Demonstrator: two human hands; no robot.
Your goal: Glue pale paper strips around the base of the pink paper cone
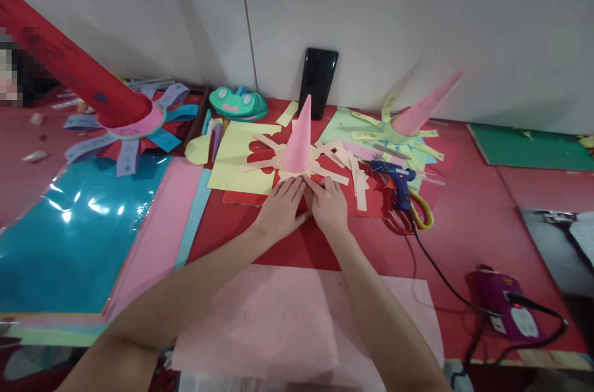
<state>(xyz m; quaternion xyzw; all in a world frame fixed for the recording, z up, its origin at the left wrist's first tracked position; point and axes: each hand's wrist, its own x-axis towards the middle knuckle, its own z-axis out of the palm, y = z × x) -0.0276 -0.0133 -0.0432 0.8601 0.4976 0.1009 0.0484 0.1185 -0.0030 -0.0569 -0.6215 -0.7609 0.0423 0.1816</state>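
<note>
A pink paper cone (299,148) stands upright at the middle of the table, with pale peach paper strips (260,166) spreading out around its foot. Both hands meet at the near side of that foot. My left hand (284,205) lies there with its fingers stretched forward and its thumb reaching toward the right hand. My right hand (328,203) has its index finger pointed at the cone's base and the other fingers bent; what they may hold is hidden. Red paper (245,197) and a yellow sheet (236,154) lie beneath and beside the cone.
To the right are a blue glue gun (396,182), scissors (424,209) and a purple power box (508,305). A second pink cone (429,104) stands behind. A black phone (318,83) leans on the wall. Leftward are a red paper tube (93,76) and green frog cutouts (239,106).
</note>
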